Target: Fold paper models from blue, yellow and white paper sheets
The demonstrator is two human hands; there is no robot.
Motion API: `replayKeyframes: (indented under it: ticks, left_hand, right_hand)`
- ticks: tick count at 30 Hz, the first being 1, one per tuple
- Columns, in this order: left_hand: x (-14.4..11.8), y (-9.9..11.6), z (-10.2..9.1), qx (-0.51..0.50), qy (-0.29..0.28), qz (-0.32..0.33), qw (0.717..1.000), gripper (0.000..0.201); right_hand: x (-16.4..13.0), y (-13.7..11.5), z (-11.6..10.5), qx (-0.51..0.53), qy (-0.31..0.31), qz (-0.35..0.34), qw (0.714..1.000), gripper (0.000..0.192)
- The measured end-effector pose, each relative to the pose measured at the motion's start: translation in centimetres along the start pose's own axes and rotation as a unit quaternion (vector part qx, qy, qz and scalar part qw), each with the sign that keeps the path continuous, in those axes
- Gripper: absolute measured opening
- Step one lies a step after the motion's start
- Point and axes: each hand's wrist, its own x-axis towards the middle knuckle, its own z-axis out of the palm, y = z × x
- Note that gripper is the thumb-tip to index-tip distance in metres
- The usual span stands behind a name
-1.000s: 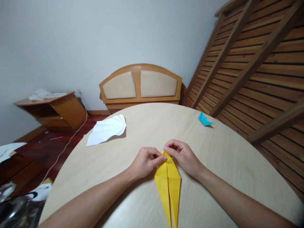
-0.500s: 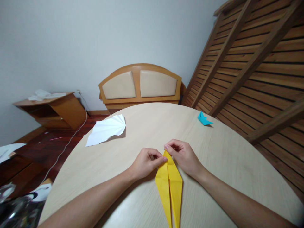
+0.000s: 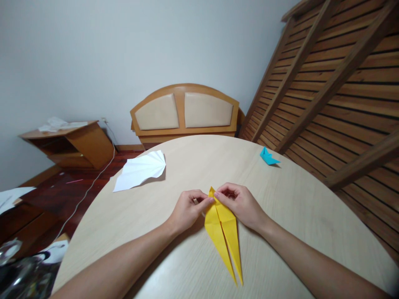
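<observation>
Mid-fold on the yellow paper (image 3: 222, 224) — left hand (image 3: 187, 209) and right hand (image 3: 241, 205) both pinch its top point; next probably needs a careful, even crease on the desk (image 3: 289, 216).

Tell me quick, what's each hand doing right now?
Left hand: closed, pinching the yellow folded paper near its tip.
Right hand: closed, pinching the same tip.

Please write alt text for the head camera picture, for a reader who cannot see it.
Two hands, left hand and right hand, pinch the far tip of a long yellow folded paper on a round table. A white pleated paper and a small blue paper boat lie farther away.
</observation>
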Motion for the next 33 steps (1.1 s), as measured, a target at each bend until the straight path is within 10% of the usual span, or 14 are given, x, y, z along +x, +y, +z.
replayKeyframes:
  ticks: [20, 33]
  left_hand:
    - [-0.3, 0.2, 0.3, 0.038, -0.059, 0.003, 0.998, 0.034]
    - [0.3, -0.1, -0.3, 0.049, 0.054, 0.022, 0.997, 0.030]
  right_hand:
    - [0.0, -0.4, 0.7, 0.014, 0.009, -0.007, 1.000, 0.023]
    - [0.4, 0.8, 0.2, 0.025, -0.028, 0.067, 0.997, 0.030]
